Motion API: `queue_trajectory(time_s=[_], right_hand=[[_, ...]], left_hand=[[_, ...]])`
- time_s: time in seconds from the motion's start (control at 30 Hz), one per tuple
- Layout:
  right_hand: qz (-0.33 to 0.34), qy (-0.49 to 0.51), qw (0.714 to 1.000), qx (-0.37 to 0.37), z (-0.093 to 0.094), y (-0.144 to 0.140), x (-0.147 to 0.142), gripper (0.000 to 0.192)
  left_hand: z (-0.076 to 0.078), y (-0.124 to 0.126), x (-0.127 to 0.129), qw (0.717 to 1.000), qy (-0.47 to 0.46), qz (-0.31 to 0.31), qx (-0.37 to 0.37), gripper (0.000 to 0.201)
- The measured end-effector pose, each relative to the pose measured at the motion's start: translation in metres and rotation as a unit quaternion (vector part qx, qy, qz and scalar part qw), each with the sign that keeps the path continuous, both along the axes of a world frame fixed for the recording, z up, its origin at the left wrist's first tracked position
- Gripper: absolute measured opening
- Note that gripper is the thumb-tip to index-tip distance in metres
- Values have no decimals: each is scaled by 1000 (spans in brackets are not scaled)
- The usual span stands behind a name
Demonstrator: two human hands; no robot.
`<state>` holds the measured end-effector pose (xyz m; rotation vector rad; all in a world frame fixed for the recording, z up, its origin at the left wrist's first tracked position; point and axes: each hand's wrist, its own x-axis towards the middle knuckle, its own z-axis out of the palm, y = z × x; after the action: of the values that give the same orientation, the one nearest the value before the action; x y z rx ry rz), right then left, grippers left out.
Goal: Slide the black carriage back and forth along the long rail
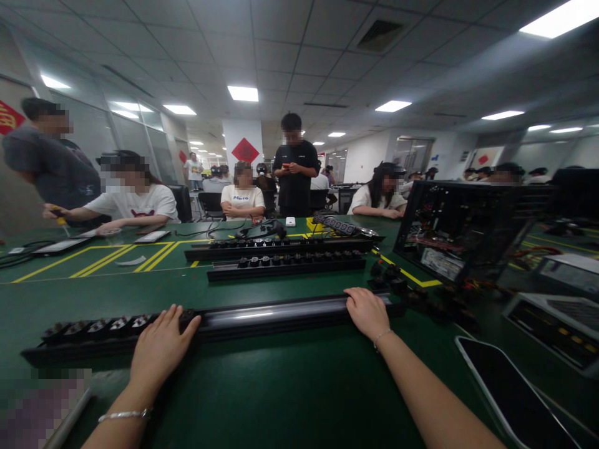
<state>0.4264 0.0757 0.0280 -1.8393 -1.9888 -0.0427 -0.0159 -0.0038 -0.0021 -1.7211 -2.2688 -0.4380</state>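
A long black power strip housing (276, 315) lies across the table before me. Round socket modules (98, 327) fill its left part, while the middle shows a bare shiny channel. My left hand (161, 340) is closed over the strip by the last of these modules, thumb apart from the fingers; one dark socket module (188, 315) shows between thumb and fingers. At the right end my right hand (367, 312) grips the housing, its fingertips over the far edge. What lies under both palms is hidden.
Two similar strips (285, 265) lie farther back. An open computer case (453, 231), a power supply box (556, 330) and a phone (519, 393) are on the right. Dark loose parts (435, 302) lie beyond the strip's right end. Several people sit or stand across the table.
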Motion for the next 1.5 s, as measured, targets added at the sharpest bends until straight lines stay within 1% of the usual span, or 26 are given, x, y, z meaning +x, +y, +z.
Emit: queue_trajectory(time_s=[0.07, 0.3, 0.47, 0.6, 0.77, 0.93, 1.07, 1.33, 1.43, 1.5], right_hand=[[0, -1, 1000, -3, 0, 0, 0, 40], [0, 3, 1000, -14, 1, -1, 0, 41], [1, -3, 1000, -11, 1, -1, 0, 41], [0, -2, 1000, -11, 1, -1, -1, 41], [2, -6, 1000, 4, 0, 0, -1, 40], [4, -4, 1000, 3, 0, 1, 0, 40], [2, -4, 1000, 1, 0, 1, 0, 41], [4, -5, 1000, -12, 4, -2, -1, 41], [3, -6, 1000, -16, 6, -3, -1, 41], [1, -7, 1000, -14, 5, -3, -2, 41]], left_hand=[[2, -1, 1, 1000, 3, 8, -13, 64], [8, -5, 4, 995, 78, -20, -56, 55], [13, -8, 7, 989, 123, -21, -85, 53], [13, -8, 7, 991, 104, -32, -84, 51], [8, -7, 4, 996, 66, -45, -46, 51], [7, -6, 2, 998, 42, -44, -31, 53], [7, -6, 2, 998, 39, -41, -35, 53], [8, -10, 4, 995, 68, -54, -55, 49], [10, -11, 6, 995, 60, -62, -55, 48], [12, -11, 6, 996, 42, -57, -55, 49]])
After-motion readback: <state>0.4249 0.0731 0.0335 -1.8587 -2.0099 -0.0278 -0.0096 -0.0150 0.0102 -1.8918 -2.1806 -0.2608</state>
